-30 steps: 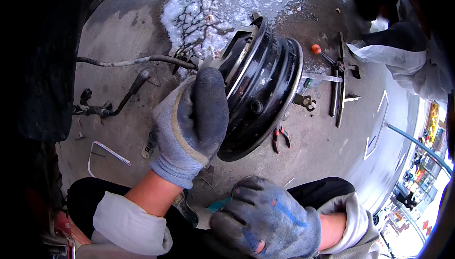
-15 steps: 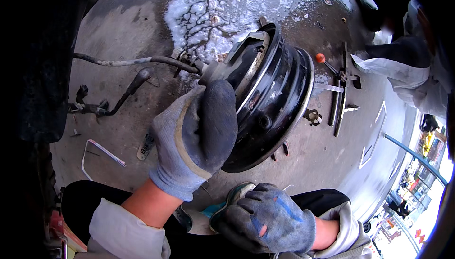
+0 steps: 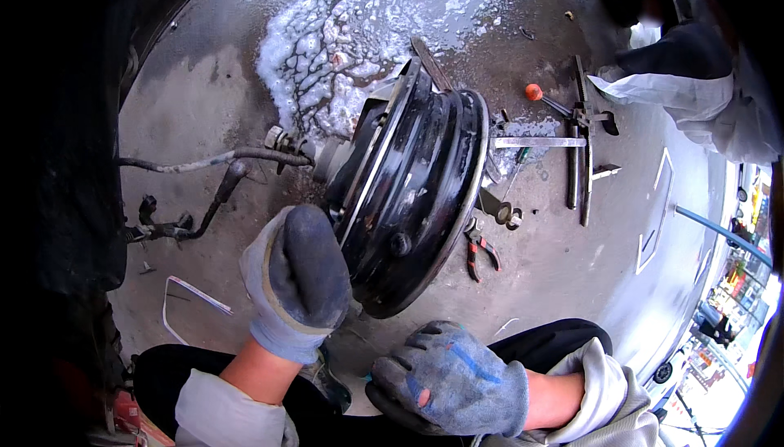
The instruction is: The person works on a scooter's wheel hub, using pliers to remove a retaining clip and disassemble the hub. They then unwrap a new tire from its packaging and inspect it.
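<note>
Head view | 1 black wheel rim [image 3: 412,189], tilted, mid-view | 1 left hand [image 3: 300,275] at its edge, fingers hidden, cannot tell grip | 1 right hand [image 3: 457,377] apart, fingers curled, hold unclear | 1 red-handled pliers [image 3: 473,261]

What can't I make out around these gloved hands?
Head view:
Left hand: fingertips hidden behind the hand itself.
Right hand: palm hidden beneath its back.
Black wheel: right face hidden behind its own rim.
Other person: mostly cut off by the dark right edge.
Street background: too small, washed out by glare.
</note>
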Tool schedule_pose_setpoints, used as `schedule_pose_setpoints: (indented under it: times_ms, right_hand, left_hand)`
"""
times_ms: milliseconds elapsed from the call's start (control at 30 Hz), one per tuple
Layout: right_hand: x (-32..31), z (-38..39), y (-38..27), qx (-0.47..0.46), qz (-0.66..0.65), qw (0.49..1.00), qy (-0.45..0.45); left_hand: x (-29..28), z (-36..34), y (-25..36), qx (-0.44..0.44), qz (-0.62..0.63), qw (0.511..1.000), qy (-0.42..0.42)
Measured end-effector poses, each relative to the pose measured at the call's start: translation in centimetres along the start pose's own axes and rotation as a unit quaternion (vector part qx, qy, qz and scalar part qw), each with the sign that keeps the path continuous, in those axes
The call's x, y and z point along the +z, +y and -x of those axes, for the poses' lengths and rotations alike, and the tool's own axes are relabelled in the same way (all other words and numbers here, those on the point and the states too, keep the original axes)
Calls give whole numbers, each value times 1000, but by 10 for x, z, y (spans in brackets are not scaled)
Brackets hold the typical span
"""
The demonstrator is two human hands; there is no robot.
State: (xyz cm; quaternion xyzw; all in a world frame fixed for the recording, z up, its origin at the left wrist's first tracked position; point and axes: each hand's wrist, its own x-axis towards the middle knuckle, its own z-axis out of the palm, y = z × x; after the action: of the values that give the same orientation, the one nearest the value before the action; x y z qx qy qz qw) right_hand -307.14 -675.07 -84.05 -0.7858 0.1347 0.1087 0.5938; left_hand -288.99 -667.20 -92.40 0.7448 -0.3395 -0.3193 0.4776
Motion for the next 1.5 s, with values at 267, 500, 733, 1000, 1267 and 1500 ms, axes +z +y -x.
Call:
schedule_pose_setpoints:
  times_ms: [267,500,733,1000,1267,1500]
  right_hand:
    - [-2,2,-7,21,31,999,17]
    - [8,8,1,27,38,999,5]
    - [13,9,3,51,32,998,-35]
    - [12,12,7,125,3,985,-121]
    - [11,7,2,119,58,978,-161]
    - [20,17,8,31,55,997,-44]
  left_hand:
    - [-10,12,2,38,-136,990,-29]
    - [-14,25,-23,61,-122,991,-5]
    - [-19,17,-19,83,-57,994,-33]
    - [-19,21,-26,91,-77,991,-57]
    - [-21,21,-21,58,-83,991,-83]
    - [-13,12,-10,128,-85,988,-30]
